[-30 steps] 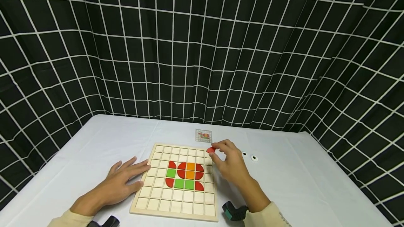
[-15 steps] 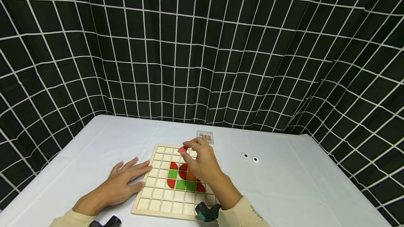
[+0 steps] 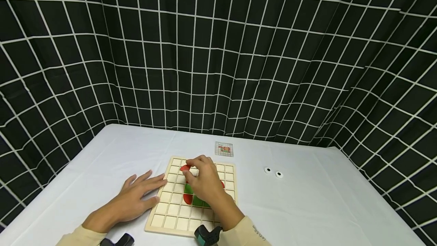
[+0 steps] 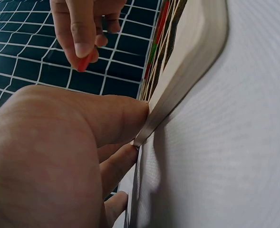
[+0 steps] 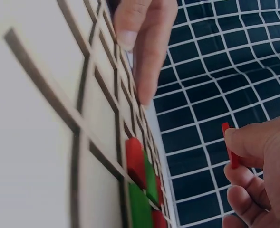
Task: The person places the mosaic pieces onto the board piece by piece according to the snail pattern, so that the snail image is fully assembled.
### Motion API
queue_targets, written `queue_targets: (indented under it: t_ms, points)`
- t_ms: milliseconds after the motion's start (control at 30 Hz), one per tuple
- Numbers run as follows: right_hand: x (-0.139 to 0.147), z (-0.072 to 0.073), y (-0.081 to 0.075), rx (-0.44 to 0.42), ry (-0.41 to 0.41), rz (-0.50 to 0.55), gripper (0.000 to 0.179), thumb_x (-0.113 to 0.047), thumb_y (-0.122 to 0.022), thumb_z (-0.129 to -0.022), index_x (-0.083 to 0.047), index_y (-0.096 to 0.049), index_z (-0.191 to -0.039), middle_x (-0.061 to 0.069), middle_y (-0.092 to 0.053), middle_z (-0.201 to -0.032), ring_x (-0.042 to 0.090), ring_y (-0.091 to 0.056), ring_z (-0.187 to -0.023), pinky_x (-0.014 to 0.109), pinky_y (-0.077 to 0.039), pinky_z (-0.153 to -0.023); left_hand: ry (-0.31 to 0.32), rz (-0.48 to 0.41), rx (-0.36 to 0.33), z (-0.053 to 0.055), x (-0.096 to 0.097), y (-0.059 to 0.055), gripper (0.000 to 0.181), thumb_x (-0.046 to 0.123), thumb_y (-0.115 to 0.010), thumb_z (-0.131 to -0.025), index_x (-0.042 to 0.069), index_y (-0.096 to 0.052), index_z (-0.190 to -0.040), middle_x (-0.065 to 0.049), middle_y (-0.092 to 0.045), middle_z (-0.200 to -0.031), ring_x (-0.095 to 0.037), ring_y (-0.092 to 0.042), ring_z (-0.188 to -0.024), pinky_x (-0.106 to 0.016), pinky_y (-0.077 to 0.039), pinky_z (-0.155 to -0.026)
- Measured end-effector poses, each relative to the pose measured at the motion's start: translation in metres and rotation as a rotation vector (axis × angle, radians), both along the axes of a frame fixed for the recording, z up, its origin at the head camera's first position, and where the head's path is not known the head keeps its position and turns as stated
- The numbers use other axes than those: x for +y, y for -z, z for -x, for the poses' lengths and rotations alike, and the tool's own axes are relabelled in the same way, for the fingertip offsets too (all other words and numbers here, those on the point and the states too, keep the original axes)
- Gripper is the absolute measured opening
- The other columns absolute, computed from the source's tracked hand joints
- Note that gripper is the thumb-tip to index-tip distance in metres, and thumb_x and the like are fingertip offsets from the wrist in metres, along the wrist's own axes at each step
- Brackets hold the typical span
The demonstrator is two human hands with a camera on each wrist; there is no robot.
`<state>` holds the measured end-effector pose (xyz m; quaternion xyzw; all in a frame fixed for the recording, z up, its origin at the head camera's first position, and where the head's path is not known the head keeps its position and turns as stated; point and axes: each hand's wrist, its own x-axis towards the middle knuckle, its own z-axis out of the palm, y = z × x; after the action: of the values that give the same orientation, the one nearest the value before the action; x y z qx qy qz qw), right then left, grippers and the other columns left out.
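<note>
A pale wooden grid board [image 3: 170, 215] lies on the white table, with red and green tiles set in its cells. Between thumb and fingertips my right hand [image 3: 205, 179] pinches a red tile with a curved edge [image 3: 185, 167], raised over the far left part of the board. In the right wrist view this red tile [image 5: 230, 145] appears edge-on, apart from the board. My left hand [image 3: 134, 196] rests along the board's left edge, fingers spread and fairly straight, thumb touching the side. A green tile [image 3: 189, 189] and a red tile [image 3: 187, 199] show beside my right hand, which hides most of the pattern.
Behind the board lies a small picture card [image 3: 224, 149] with a coloured grid pattern. Two round white pieces with black centres, like eyes [image 3: 268, 170], sit on the table [image 3: 307, 200] to the right. A black curtain with white grid lines [image 3: 218, 48] surrounds the table.
My right hand has carried the red tile leftward from the board's far right corner, across its far side, to above its left part. My left hand stays at the board's edge.
</note>
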<state>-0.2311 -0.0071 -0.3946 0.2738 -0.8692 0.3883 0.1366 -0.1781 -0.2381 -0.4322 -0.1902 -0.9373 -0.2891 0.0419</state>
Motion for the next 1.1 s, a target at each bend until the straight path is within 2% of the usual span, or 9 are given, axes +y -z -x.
queue_targets:
  t_ms: [300,733,1100]
  points:
    - [-0.006,0.0,0.009,0.004,0.022,-0.023,0.023,-0.016,-0.072,-0.088,-0.007,-0.072,-0.11,-0.004,-0.062,-0.101,0.014,-0.053,-0.095,0.032,-0.049,-0.082,0.011,0.012,0.007,0.0,0.002,-0.002,0.042,0.027,-0.061,-0.093,0.016,-0.06,-0.134,-0.002,-0.047,-0.144,-0.04,-0.024,-0.139,-0.065,-0.003,-0.105]
    - [-0.008,0.004,0.021,0.026,0.013,-0.141,0.021,-0.016,-0.072,-0.087,-0.008,-0.073,-0.107,-0.003,-0.063,-0.101,0.015,-0.053,-0.096,0.03,-0.048,-0.079,0.008,0.01,0.0,0.0,0.002,-0.002,0.043,0.028,-0.061,-0.093,0.016,-0.06,-0.134,-0.003,-0.047,-0.144,-0.04,-0.024,-0.139,-0.065,-0.003,-0.105]
    - [-0.011,0.008,0.029,0.072,-0.001,-0.209,0.02,-0.016,-0.071,-0.085,-0.009,-0.074,-0.104,-0.001,-0.065,-0.102,0.015,-0.051,-0.086,0.028,-0.046,-0.073,0.003,0.013,0.005,0.0,0.001,-0.002,0.043,0.027,-0.061,-0.093,0.016,-0.06,-0.134,-0.002,-0.047,-0.144,-0.04,-0.024,-0.139,-0.065,-0.003,-0.105]
